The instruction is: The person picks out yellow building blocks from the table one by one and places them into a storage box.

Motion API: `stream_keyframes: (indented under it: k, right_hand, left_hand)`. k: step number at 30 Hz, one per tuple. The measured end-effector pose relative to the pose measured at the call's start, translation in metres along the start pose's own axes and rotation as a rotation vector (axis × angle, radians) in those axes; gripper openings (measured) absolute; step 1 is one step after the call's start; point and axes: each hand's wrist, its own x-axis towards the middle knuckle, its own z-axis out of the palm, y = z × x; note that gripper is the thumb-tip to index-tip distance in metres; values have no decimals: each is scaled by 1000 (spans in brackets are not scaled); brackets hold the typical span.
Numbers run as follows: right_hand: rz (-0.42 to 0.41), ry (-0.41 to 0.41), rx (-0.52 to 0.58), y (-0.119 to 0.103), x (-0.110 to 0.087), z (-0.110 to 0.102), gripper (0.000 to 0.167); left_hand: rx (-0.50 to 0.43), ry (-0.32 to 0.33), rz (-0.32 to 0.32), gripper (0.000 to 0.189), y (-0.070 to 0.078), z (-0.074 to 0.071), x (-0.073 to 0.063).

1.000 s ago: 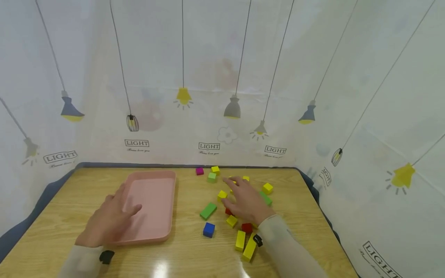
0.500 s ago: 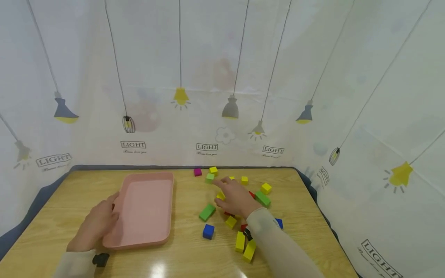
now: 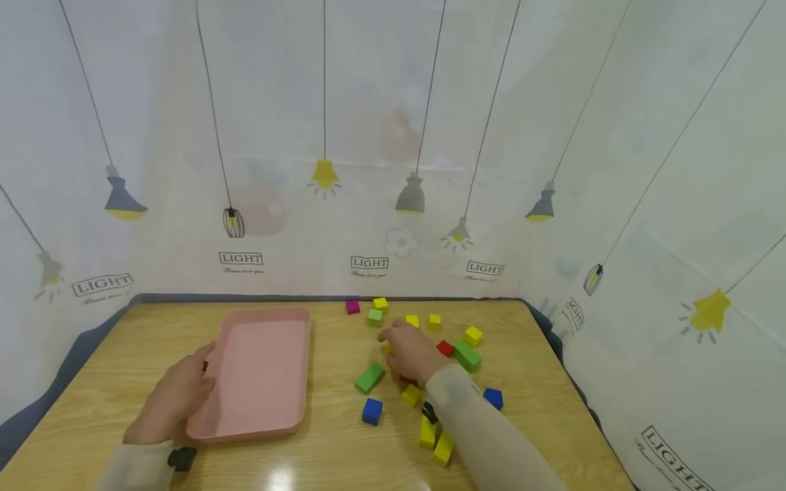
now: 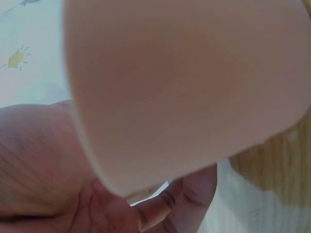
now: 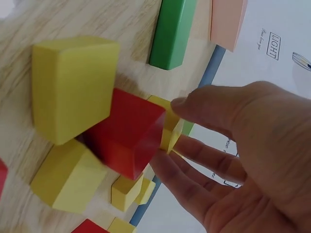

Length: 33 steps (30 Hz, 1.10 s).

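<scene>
A shallow pink tray (image 3: 264, 375) lies on the left of the table. My left hand (image 3: 175, 393) grips its left edge; the tray wall (image 4: 184, 87) fills most of the left wrist view and hides part of the hand. Among scattered blocks, my right hand (image 3: 410, 349) reaches down to a yellow block (image 5: 168, 124). In the right wrist view, thumb and fingers pinch this block from either side. Close in front of it stands a red block (image 5: 129, 131), with a larger yellow block (image 5: 73, 92) nearer the wrist camera.
A green block (image 3: 370, 377) and a blue block (image 3: 372, 411) lie between tray and right hand. Another green block (image 3: 467, 355) and blue block (image 3: 493, 398) lie to the right. A purple block (image 3: 353, 307) sits near the back edge. Curtains (image 3: 393, 136) enclose the table.
My left hand has moved from over the tray to grip its left edge. The right hand has shifted left and down, and its fingers have closed around the yellow block.
</scene>
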Motion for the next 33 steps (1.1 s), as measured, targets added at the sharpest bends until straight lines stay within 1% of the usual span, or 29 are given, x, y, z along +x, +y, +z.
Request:
stream_keyframes:
  k: [4, 9, 12, 16, 18, 23, 25, 28, 33]
  right_hand:
    - [-14, -7, -1, 0, 3, 1, 36]
    - [9, -17, 39, -2, 6, 0, 30]
    - [4, -22, 47, -4, 5, 0, 30]
    - [-29, -6, 18, -12, 4, -2, 30]
    - [-60, 8, -9, -20, 5, -5, 30]
    - [-140, 42, -120, -44, 10, -14, 29]
    - [-153, 36, -153, -55, 13, -16, 31]
    - [-176, 4, -174, -71, 16, -18, 33]
    - [-247, -6, -203, -97, 16, -19, 29]
  left_hand:
    - [-2, -12, -32, 70, 3, 1, 1]
    - [-10, -25, -61, 71, 4, 0, 4]
    - [-7, -18, -49, 71, 3, 2, 2]
    - [2, 13, -6, 72, 2, 2, -1]
    - [-4, 19, -3, 72, 2, 2, -2]
    - [-3, 4, -27, 70, 3, 1, -1]
    - [4, 1, -31, 70, 3, 0, -1]
    - [10, 7, -17, 71, 1, 0, -1]
    - [22, 20, 9, 71, 1, 2, 0]
